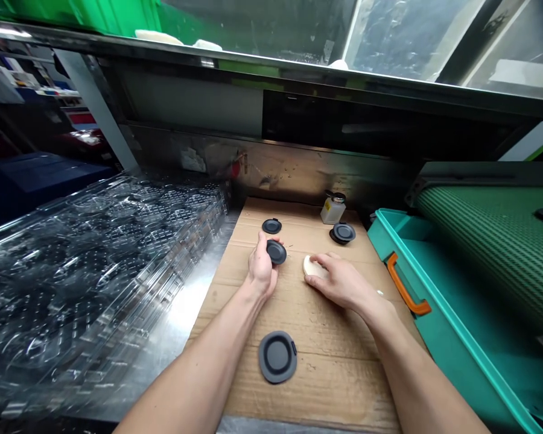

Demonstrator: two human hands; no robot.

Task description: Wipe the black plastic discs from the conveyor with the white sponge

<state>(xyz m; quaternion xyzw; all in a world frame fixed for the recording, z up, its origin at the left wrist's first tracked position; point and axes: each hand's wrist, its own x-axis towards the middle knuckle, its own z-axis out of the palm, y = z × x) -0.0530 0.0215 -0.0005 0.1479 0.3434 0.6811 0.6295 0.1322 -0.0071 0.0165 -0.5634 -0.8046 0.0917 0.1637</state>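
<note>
My left hand (pixel 261 265) grips a round black plastic lid-like part (pixel 277 252) above the cardboard, its dished face turned up toward me. To the right, my right hand (pixel 339 278) is closed around a flat whitish pad (pixel 314 267); its far side is covered by my fingers. Just beyond my left hand lies another black round part (pixel 272 226). A larger grey-black one (pixel 277 357) with a small tab rests nearer me, between my forearms. At the back right, several such parts (pixel 342 232) appear stacked together.
The cardboard sheet (pixel 235 325) covers the worktop. A small pump bottle (pixel 333 208) stands at its back edge. Clear plastic trays (pixel 117 253) are piled at left. A teal bin (pixel 438 337) with an orange handle is at right, beside a green conveyor belt (pixel 493 223). A metal shelf (pixel 271 71) overhangs.
</note>
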